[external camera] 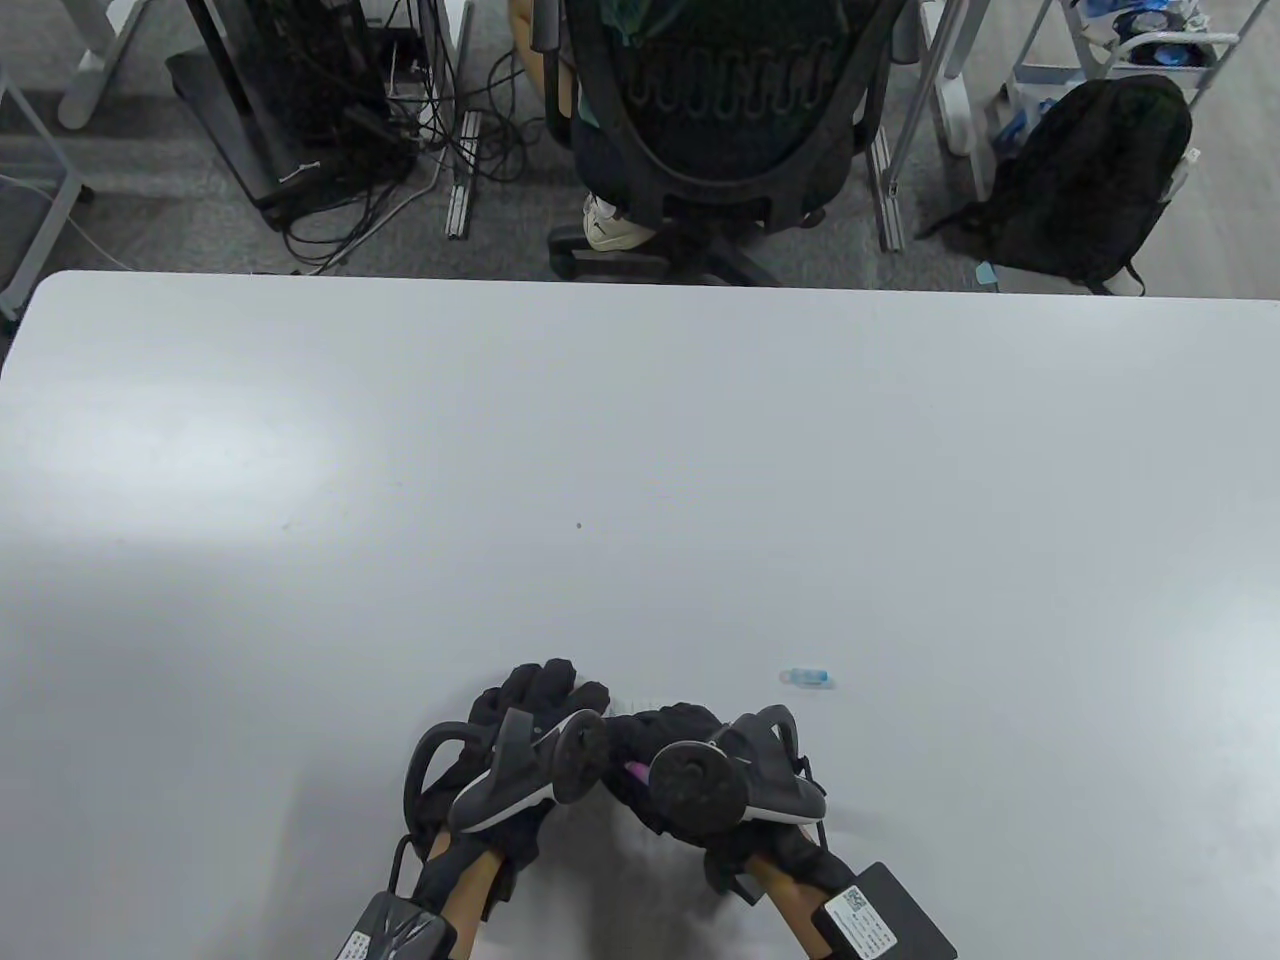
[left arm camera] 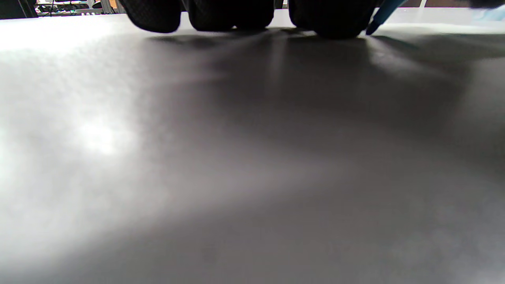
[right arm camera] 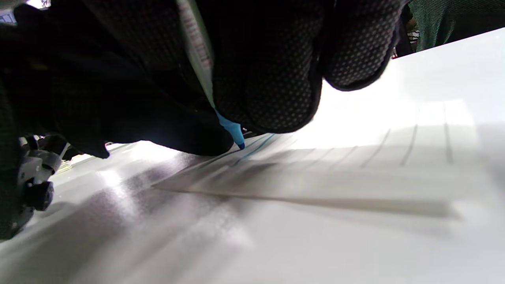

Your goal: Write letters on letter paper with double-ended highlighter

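- A pale grey table (external camera: 640, 450), with an office chair (external camera: 720, 100) and a backpack (external camera: 1090, 180) beyond its far edge.
- The right hand (external camera: 690, 770) pinches the highlighter (right arm camera: 232, 132), blue tip touching the letter paper (right arm camera: 355, 169) at the near edge.
- The left hand (external camera: 520, 740) lies flat, fingers straight, apparently steadying the sheet.
- The cap (external camera: 806, 677) lies just right.
- Keep pressure light and strokes along the ruled lines.

1. Two gloved hands sit side by side at the worktop's (external camera: 300, 450) near edge, left hand (external camera: 520, 740) touching right hand (external camera: 690, 770).
2. The highlighter's (right arm camera: 232, 132) tip meets the letter paper (right arm camera: 355, 169) beneath the right hand.
3. A cap (external camera: 806, 677) lies on the worktop just right of the hands.
4. An office chair (external camera: 715, 110) stands beyond the far edge, a backpack (external camera: 1085, 180) to its right.
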A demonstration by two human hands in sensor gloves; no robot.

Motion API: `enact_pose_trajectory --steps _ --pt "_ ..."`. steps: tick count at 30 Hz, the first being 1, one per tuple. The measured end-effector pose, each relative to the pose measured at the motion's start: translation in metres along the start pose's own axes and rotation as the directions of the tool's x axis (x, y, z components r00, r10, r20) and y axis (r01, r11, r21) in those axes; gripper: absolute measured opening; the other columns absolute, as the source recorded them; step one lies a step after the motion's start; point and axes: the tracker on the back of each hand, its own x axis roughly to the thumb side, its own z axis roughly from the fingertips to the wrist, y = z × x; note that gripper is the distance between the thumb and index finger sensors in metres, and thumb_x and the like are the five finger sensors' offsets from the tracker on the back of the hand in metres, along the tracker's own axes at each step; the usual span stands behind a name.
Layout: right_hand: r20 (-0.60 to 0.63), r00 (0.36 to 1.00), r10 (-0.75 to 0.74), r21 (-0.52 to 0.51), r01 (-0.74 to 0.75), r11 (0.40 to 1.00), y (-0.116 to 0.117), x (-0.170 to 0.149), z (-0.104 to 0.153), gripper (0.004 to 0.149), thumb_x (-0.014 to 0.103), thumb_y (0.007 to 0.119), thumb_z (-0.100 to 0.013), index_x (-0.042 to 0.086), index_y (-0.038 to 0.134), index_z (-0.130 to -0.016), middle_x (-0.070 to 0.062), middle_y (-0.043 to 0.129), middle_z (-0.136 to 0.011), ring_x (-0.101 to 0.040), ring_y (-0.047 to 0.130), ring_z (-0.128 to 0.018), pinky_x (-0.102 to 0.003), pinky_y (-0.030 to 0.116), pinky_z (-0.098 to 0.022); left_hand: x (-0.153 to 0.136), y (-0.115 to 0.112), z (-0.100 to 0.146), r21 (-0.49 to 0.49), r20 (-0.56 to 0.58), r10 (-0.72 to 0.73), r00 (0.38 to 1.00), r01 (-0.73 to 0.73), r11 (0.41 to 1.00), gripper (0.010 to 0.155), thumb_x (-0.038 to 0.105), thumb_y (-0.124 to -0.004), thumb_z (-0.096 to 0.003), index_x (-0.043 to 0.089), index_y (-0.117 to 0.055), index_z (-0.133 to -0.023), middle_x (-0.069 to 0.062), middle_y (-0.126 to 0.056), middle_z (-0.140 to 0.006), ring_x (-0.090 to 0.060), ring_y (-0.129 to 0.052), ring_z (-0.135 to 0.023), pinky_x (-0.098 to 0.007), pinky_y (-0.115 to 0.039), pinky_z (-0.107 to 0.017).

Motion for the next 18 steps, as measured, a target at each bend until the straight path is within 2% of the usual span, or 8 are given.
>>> enact_pose_trajectory --steps 7,10,13,18 --pt "-0.038 0.999 -0.001 -0.014 0.001 1.0 -0.007 -0.008 0.003 0.046 0.041 0.07 -0.054 0.014 0.081 -0.09 -0.018 0.097 -0.073 -0.031 0.101 -0.057 -0.059 0.078 -0.058 0.0 0.0 0.0 -0.001 0.003 0.0 1.0 0.0 1.0 0.053 0.044 -0.066 -0.0597 0.04 -0.051 -0.11 -0.002 -0.044 -0.123 -0.03 -0.052 -0.114 -0.055 -0.059 -0.081" --pt "-0.054 0.998 -0.015 -0.06 0.012 0.998 -0.009 -0.013 0.005 0.047 0.041 0.069 -0.054 0.014 0.08 -0.091 -0.018 0.096 -0.073 -0.031 0.1 -0.057 -0.059 0.077 -0.058 0.001 0.0 0.0 -0.009 0.009 -0.006 1.0 0.006 1.0 0.054 0.044 -0.066 -0.0599 0.039 -0.049 -0.111 -0.003 -0.042 -0.123 -0.031 -0.051 -0.114 -0.055 -0.059 -0.081" --pt "-0.079 0.995 0.056 -0.061 -0.061 0.996 -0.01 -0.017 0.004 0.047 0.041 0.068 -0.055 0.014 0.078 -0.092 -0.019 0.094 -0.075 -0.032 0.099 -0.059 -0.06 0.076 -0.059 0.001 0.0 -0.001 -0.015 0.014 -0.006 1.0 0.006 1.0 0.055 0.043 -0.065 -0.0599 0.038 -0.047 -0.111 -0.005 -0.041 -0.123 -0.032 -0.049 -0.114 -0.055 -0.058 -0.082" --pt "-0.09 0.994 0.059 -0.062 -0.065 0.996 -0.009 -0.018 0.002 0.047 0.041 0.069 -0.055 0.014 0.077 -0.093 -0.019 0.094 -0.076 -0.032 0.099 -0.06 -0.06 0.076 -0.059 0.0 -0.001 -0.002 -0.029 0.035 0.021 0.999 -0.02 0.999 0.056 0.041 -0.064 -0.0607 0.041 -0.042 -0.112 -0.002 -0.037 -0.124 -0.033 -0.045 -0.114 -0.055 -0.054 -0.083"
